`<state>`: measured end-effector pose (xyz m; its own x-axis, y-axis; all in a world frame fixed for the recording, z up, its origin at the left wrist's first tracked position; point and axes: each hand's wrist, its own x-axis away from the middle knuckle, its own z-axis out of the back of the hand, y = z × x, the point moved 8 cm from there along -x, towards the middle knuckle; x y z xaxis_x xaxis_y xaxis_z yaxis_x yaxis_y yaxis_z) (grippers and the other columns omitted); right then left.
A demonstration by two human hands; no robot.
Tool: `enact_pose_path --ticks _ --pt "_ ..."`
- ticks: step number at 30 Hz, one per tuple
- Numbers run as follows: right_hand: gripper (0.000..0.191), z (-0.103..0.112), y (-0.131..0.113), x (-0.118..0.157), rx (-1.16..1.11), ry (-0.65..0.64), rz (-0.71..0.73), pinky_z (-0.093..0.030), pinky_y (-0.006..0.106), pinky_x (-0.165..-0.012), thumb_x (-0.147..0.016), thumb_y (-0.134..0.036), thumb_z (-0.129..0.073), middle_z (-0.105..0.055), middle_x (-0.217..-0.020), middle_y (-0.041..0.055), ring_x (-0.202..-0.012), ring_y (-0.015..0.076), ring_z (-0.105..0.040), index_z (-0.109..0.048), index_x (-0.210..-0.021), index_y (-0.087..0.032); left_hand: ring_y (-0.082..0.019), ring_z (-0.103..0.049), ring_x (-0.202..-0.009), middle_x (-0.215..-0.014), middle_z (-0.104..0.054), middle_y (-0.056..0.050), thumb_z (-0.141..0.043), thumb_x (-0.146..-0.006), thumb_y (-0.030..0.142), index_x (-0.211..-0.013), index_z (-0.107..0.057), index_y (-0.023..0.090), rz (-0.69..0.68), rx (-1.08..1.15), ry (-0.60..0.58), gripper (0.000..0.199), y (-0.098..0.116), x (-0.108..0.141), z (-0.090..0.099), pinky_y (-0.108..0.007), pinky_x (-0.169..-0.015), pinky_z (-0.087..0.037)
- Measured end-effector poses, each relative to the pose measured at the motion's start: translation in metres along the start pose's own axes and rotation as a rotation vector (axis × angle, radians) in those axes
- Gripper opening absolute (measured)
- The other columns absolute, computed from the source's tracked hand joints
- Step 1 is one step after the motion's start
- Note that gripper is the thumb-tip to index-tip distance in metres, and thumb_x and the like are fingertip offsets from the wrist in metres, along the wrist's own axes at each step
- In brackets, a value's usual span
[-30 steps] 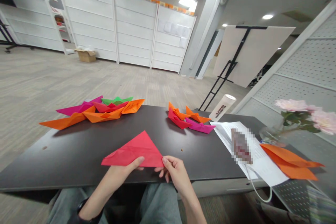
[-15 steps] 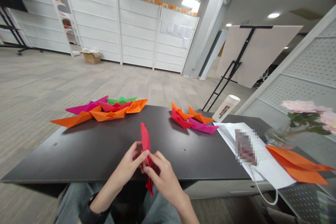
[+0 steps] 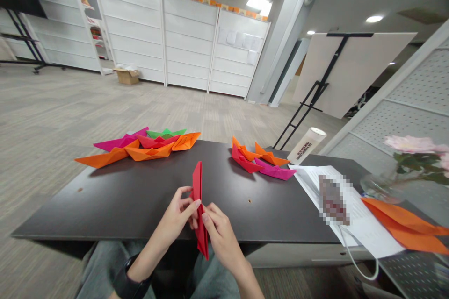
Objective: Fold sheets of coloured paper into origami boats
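Presently, the fingers of both hands (image 3: pixel 177 212) (image 3: pixel 220 233) pinch the red folded paper (image 3: pixel 200 226) between them, above the table's (image 3: pixel 115 215) near edge; uneven pressing, I think, could make its layers slip or crease crookedly.

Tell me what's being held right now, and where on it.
The folded red paper: the left hand and right hand pinch it around its middle, from opposite sides.

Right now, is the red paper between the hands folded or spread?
Folded: the red paper shows as a narrow, creased strip.
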<state>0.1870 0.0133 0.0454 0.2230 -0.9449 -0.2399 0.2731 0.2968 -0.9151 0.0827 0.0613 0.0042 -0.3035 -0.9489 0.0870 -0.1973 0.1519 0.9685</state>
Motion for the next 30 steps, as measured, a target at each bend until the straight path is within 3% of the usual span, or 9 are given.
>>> enact_pose_path --ticks 2,5,8,13,16,21,26,30 --pt "0.040 0.000 0.006 0.001 0.029 0.013 -0.001 -0.045 0.025 -0.078 -0.105 -0.035 -0.037 -0.058 -0.086 0.0018 -0.081 0.0140 -0.057 -0.072 -0.092 -0.022 -0.014 -0.057 -0.043 -0.057 -0.057 0.010 -0.064 -0.081 0.051 -0.117 -0.035 0.019 -0.034 -0.049 0.017 0.056 0.002 0.001 0.002 -0.024 -0.046 -0.046" --pt "0.031 0.005 0.020 0.002 0.070 0.094 -0.029 -0.048 0.026 -0.073 -0.102 -0.027 -0.042 -0.060 -0.085 0.0017 -0.075 0.0142 -0.058 -0.067 -0.120 -0.024 -0.014 -0.058 -0.048 -0.062 -0.057 0.010 -0.059 -0.086 0.041 -0.121 -0.036 0.022 -0.102 -0.214 0.126 0.046 0.010 0.005 0.011 -0.025 -0.051 -0.047" --pt "0.039 0.008 0.027 0.002 0.097 0.163 -0.064 -0.052 0.027 -0.073 -0.098 -0.024 -0.047 -0.063 -0.092 0.0031 -0.079 0.0153 -0.062 -0.057 -0.135 -0.024 -0.014 -0.058 -0.053 -0.065 -0.056 0.009 -0.052 -0.087 0.031 -0.122 -0.039 0.023 -0.163 -0.432 0.243 0.038 0.023 0.012 0.018 -0.026 -0.058 -0.048" --pt "0.047 0.004 0.022 -0.002 0.180 0.202 -0.094 -0.056 0.028 -0.073 -0.088 -0.022 -0.060 -0.066 -0.109 0.0073 -0.091 0.0192 -0.065 -0.057 -0.135 -0.022 -0.017 -0.062 -0.063 -0.070 -0.059 0.006 -0.048 -0.087 0.027 -0.114 -0.041 0.022 -0.224 -0.544 0.240 0.028 0.032 0.014 0.013 -0.028 -0.066 -0.049" --pt "0.041 0.007 0.021 -0.006 0.193 0.277 -0.081 -0.057 0.030 -0.074 -0.089 -0.018 -0.054 -0.071 -0.101 0.0074 -0.085 0.0187 -0.067 -0.061 -0.130 -0.018 -0.017 -0.063 -0.064 -0.069 -0.060 0.006 -0.050 -0.087 0.028 -0.109 -0.040 0.024 -0.224 -0.546 0.233 0.025 0.033 0.013 0.013 -0.027 -0.066 -0.048" --pt "0.038 0.008 0.024 -0.011 0.160 0.271 -0.088 -0.057 0.031 -0.077 -0.089 -0.017 -0.051 -0.072 -0.091 0.0049 -0.078 0.0169 -0.068 -0.063 -0.125 -0.017 -0.016 -0.059 -0.059 -0.065 -0.057 0.008 -0.052 -0.083 0.023 -0.106 -0.040 0.025 -0.218 -0.593 0.263 0.025 0.039 0.016 0.019 -0.025 -0.063 -0.045" --pt "0.051 0.007 0.014 -0.014 0.190 0.309 -0.094 -0.055 0.034 -0.088 -0.084 -0.012 -0.051 -0.071 -0.112 0.0071 -0.097 0.0203 -0.069 -0.055 -0.134 -0.021 -0.016 -0.056 -0.056 -0.062 -0.054 0.009 -0.049 -0.085 0.021 -0.105 -0.041 0.026 -0.245 -0.675 0.132 0.023 0.047 0.018 0.007 -0.025 -0.059 -0.041" --pt "0.045 0.013 0.008 -0.018 0.234 0.347 -0.106 -0.050 0.033 -0.095 -0.083 -0.009 -0.045 -0.070 -0.117 0.0058 -0.106 0.0205 -0.067 -0.060 -0.123 -0.022 -0.016 -0.054 -0.055 -0.061 -0.049 0.009 -0.051 -0.085 0.024 -0.102 -0.042 0.026 -0.248 -0.811 0.306 0.019 0.049 0.018 0.021 -0.025 -0.059 -0.039"
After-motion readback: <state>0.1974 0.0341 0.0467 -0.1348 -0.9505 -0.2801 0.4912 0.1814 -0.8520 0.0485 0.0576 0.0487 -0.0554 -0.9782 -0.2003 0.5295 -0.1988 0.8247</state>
